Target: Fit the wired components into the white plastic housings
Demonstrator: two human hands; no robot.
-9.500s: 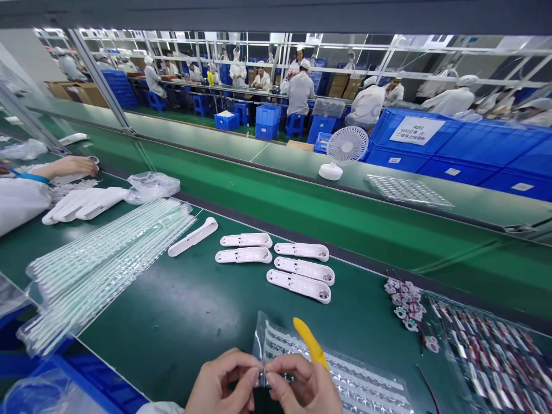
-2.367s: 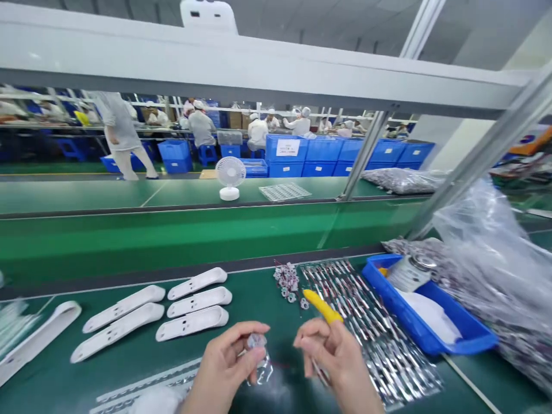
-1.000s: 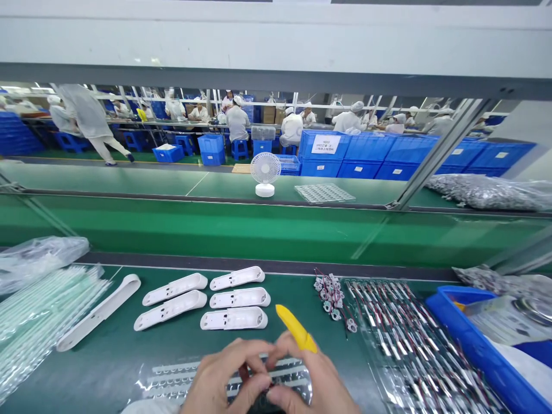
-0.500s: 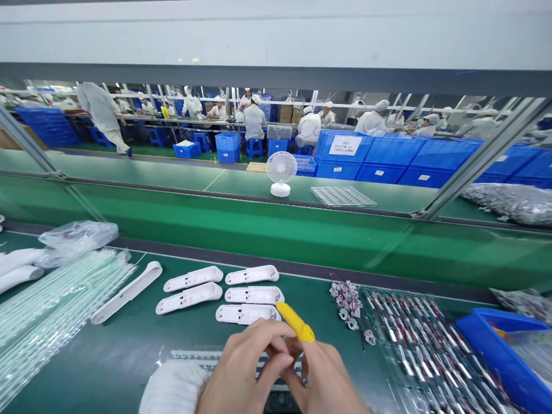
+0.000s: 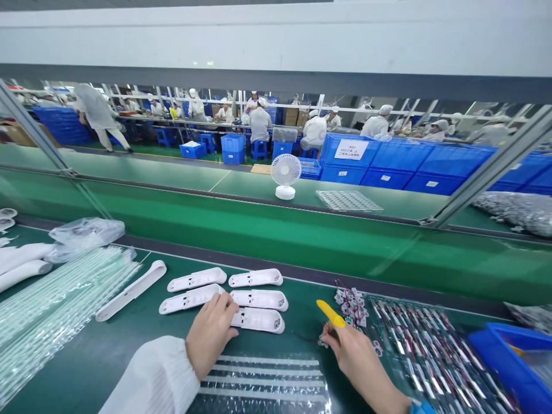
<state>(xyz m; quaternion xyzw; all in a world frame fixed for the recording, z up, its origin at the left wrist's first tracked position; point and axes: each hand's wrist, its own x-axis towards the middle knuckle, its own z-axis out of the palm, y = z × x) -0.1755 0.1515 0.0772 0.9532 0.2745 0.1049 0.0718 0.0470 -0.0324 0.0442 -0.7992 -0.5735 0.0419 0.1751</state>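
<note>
My left hand (image 5: 210, 336) reaches forward, fingers together and curled over the left end of the nearest white plastic housing (image 5: 261, 319). More white housings (image 5: 259, 299) lie in two short rows just beyond it. My right hand (image 5: 354, 357) is closed on a yellow-handled tool (image 5: 330, 314) that sticks up from the fingers. Its fingertips also pinch a small part with a thin dark wire (image 5: 321, 340). That hand is beside a cluster of small wired parts (image 5: 352, 302).
A clear blister sheet of strips (image 5: 267, 380) lies at the front edge. Bagged long white strips (image 5: 60, 302) and a long white cover (image 5: 131, 290) lie left. Packed wired components (image 5: 431, 351) and a blue bin (image 5: 513, 356) are right. Beyond run a green conveyor (image 5: 259, 230), a small fan (image 5: 285, 175) and seated workers.
My hands, joined over the blister sheet a moment ago, have parted. The left went forward onto the nearest housing, the right went right toward the wired parts with the yellow tool.
</note>
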